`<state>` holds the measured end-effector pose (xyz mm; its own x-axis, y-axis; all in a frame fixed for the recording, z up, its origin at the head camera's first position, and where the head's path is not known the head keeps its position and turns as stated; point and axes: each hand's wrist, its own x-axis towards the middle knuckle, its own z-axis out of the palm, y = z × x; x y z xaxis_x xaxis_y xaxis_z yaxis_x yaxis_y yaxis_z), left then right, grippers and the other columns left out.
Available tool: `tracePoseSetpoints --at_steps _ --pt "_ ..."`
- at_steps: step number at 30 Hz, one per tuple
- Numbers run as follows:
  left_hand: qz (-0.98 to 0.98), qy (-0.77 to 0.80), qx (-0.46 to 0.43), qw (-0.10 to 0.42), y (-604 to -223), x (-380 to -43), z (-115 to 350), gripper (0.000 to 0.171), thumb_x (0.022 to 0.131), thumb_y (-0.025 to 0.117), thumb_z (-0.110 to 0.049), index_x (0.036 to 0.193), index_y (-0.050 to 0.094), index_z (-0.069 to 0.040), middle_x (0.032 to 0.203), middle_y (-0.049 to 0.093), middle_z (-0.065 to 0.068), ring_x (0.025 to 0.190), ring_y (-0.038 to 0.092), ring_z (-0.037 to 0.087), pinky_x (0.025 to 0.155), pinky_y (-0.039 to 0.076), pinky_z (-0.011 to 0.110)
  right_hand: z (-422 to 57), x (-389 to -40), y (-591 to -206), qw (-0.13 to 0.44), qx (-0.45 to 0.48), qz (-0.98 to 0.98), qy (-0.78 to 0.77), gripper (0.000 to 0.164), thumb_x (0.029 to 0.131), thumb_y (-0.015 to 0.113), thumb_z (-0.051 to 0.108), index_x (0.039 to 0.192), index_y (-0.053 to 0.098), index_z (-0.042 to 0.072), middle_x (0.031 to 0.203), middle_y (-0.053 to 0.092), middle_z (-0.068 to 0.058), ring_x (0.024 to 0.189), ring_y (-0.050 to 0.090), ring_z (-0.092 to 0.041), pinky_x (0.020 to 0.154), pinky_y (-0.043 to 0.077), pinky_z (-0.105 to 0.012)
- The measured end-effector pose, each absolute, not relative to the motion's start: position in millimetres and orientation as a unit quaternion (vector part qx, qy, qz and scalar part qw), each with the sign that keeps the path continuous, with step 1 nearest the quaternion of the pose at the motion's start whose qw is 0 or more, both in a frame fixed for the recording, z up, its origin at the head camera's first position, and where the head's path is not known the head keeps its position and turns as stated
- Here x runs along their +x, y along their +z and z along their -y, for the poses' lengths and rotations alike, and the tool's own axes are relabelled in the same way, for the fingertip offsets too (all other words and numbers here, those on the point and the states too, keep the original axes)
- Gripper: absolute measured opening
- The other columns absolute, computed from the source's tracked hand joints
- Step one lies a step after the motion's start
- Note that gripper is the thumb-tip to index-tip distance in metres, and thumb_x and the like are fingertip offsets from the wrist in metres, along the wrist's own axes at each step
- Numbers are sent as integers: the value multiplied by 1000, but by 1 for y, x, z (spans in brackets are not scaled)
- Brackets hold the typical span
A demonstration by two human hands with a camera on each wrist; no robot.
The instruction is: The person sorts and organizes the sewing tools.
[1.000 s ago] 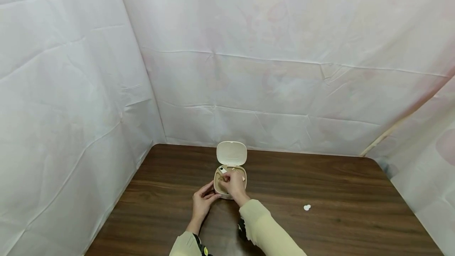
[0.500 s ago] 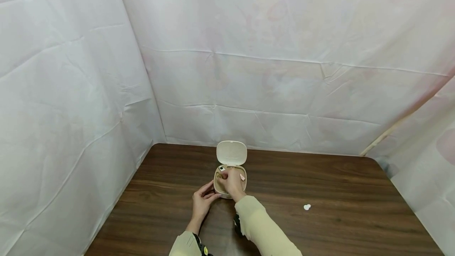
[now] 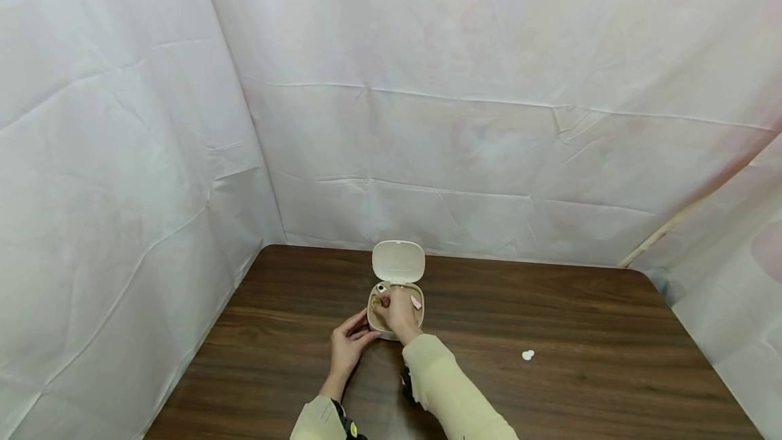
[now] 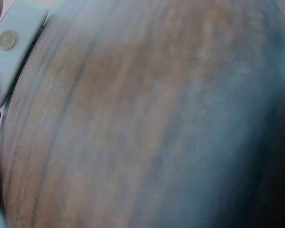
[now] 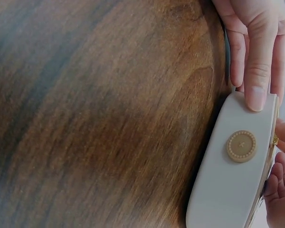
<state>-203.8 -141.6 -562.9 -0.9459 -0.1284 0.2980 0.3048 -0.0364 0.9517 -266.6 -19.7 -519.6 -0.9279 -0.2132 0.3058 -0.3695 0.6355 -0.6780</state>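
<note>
A small cream flip-lid case [image 3: 396, 336] stands on the wooden table with its lid [image 3: 398, 261] raised. Its beige tray has compartments. My left hand [image 3: 347, 348] grips the near left corner, thumb on the front wall beside a round beige button [image 5: 242, 146] and fingers around the side. Bent over the tray, my right hand [image 3: 402, 314] has its fingertips down inside; I cannot tell what they hold. A small white piece with a dark dot [image 3: 381, 288] lies at the tray's back left, and a whitish piece [image 3: 416, 302] shows right of the hand.
A tiny white two-lobed piece [image 3: 528, 355] lies on the wooden table [image 3: 489, 311] to the right. Pale cloth curtains [image 3: 464, 121] hang behind the table and on both sides.
My right hand has shifted slightly left in the tray, covering more of the dotted white piece and uncovering more of the whitish piece. The left hand keeps its grip on the case.
</note>
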Motion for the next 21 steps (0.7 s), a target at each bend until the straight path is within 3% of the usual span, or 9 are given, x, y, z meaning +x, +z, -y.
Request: tracePoseSetpoints --at_steps 10,21 --pt "679 -714 -71 157 -564 -203 141 50 66 68 15 113 50 18 108 52 34 95 50 48 77 45 52 13 -266 -520 97 179 894 399 18 69 72 5 86 69 1 64 58 -6 54 44 -6 46 38 -17" --pt "688 -700 -80 175 -565 -204 140 50 65 70 15 111 51 18 107 53 34 93 52 46 74 46 54 -13 -261 -513 149 216 877 403 16 67 74 2 81 66 -1 69 55 -10 64 53 -22 55 45 -22"
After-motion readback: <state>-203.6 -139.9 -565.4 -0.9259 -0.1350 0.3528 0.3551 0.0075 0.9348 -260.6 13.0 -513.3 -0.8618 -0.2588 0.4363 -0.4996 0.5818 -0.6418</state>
